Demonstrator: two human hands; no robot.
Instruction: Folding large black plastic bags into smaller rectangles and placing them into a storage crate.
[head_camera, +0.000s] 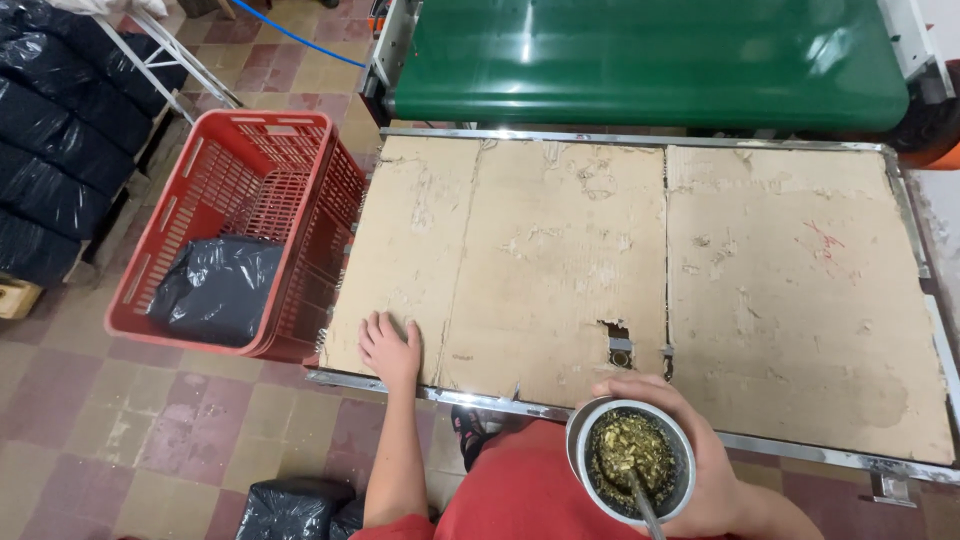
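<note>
Right hand (700, 470) around cup (630, 460) (left flat)

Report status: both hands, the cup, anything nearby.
Left hand flat on cardboard-covered table. Right hand grips cup of green herb, metal straw inside. Red crate beside table.

Floor (180, 440): worn tiles, dull red and beige. Table (640, 270): metal-framed, topped with scuffed cardboard (torn near the front edge). Conveyor (640, 60): green belt, glossy under overhead light. Crate (190, 200): red plastic. Black bags (50, 130): stacked left.
</note>
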